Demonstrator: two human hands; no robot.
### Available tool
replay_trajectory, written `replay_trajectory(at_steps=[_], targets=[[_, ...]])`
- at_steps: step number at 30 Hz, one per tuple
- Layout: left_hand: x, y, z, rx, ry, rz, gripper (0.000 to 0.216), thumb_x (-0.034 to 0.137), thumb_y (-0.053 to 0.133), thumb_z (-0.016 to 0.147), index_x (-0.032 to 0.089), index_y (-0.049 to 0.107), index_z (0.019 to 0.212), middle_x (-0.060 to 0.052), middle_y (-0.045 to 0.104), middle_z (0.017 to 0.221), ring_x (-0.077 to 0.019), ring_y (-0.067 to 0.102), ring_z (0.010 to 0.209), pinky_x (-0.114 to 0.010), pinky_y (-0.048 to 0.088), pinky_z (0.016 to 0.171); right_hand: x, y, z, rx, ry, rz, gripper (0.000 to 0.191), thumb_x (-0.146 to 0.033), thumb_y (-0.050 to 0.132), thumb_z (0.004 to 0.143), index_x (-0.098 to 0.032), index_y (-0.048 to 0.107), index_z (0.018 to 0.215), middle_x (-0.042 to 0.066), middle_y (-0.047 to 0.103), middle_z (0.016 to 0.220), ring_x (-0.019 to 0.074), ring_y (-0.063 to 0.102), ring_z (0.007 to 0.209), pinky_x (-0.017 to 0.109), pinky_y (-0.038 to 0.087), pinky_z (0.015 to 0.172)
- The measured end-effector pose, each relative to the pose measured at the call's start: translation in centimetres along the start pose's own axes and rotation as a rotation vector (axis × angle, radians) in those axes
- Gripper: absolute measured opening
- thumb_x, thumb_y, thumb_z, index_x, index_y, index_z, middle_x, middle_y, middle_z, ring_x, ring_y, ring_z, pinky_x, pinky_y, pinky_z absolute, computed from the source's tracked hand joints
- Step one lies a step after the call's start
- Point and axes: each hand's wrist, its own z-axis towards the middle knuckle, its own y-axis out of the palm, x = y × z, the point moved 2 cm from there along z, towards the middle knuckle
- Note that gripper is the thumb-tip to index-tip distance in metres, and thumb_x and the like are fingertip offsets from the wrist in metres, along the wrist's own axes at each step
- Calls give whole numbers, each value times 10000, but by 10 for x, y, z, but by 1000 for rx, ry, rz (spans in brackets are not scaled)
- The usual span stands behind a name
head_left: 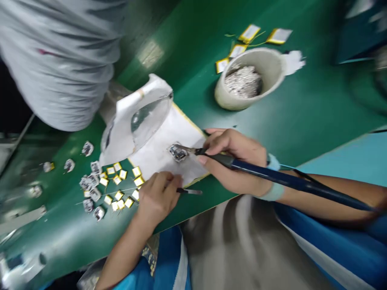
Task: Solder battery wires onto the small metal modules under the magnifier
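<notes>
My right hand (238,161) grips a soldering iron (263,171) with a dark blue handle. The iron's tip reaches a small circuit board (177,153) lying on a white sheet (165,141) with yellow edges; whether it touches cannot be told. My left hand (159,197) rests low beside the sheet, fingers curled around what look like tweezers (192,191), one metal end sticking out to the right. Left of that hand lie several small yellow-edged battery cells (117,195), and beyond them a cluster of small white-and-dark assemblies (90,183).
A pale oval container (220,98) holding crumpled silvery material stands at the back. Larger yellow-edged battery cells (237,50) with wires lie behind it. A white curved piece with a clear round window (151,117) rises over the sheet. A person's grey sleeve (63,68) is at upper left.
</notes>
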Motion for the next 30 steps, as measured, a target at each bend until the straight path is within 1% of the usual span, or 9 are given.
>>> replay_trajectory(at_steps=[3,6,11,14,19,21,24,26,30], targets=[[-17,-20,-25,7,-187,-4,139,253,685,1086,216,787,1173,-56,776,1011,-150,737,857,-264,545,745,3,2,-5,38,-22,11,255,-181,861,907,-282,628,932,-48,696,785,179,768,808,430,683,1080],[-65,-43,-53,84,-537,106,162,314,716,1059,208,804,1143,-80,802,1069,-198,775,996,-315,596,878,3,5,-6,38,-77,35,262,-200,871,914,-282,622,930,-55,694,780,169,773,767,404,708,1045],[-119,-54,-72,-72,-890,-22,357,467,792,918,207,835,1160,-74,839,1081,-244,781,983,-388,613,932,-1,3,-3,54,-95,4,254,-230,855,943,-291,608,941,-42,718,789,186,805,784,322,690,774],[-113,-58,-64,-138,-889,-19,352,466,771,905,225,845,1151,-62,839,1049,-242,765,947,-374,593,891,-2,1,-1,43,-106,-11,221,-253,821,977,-290,605,953,-28,753,830,177,775,735,310,610,662],[-77,-64,-36,-96,-843,-51,307,421,714,976,252,836,1202,-41,835,1063,-172,684,768,-309,516,734,-4,0,2,41,-115,18,203,-270,790,1000,-284,593,953,-23,782,852,188,768,752,339,609,765],[-64,-55,-22,-107,-802,-202,325,402,699,995,249,830,1249,-51,832,1106,-164,684,783,-299,511,727,-4,0,3,45,-119,35,197,-274,785,1003,-280,593,961,-19,787,871,191,769,771,341,614,809],[-52,-30,0,-113,-780,-448,243,406,744,966,220,834,1093,-58,818,1045,-176,712,856,-292,534,770,-3,1,4,53,-128,42,184,-283,776,998,-278,595,960,-26,756,835,194,743,747,345,604,817],[-48,-12,13,-25,-839,-565,241,435,826,897,206,791,962,-28,773,894,-153,662,762,-269,510,713,-2,0,5,59,-120,40,186,-285,776,986,-279,593,955,-38,727,799,192,718,713,343,587,790],[-44,15,30,302,-960,-607,348,485,898,813,200,703,864,38,641,719,-114,542,645,-241,449,640,-1,-1,6,79,-99,55,188,-277,770,984,-282,584,956,-46,723,803,187,701,695,343,563,784]])
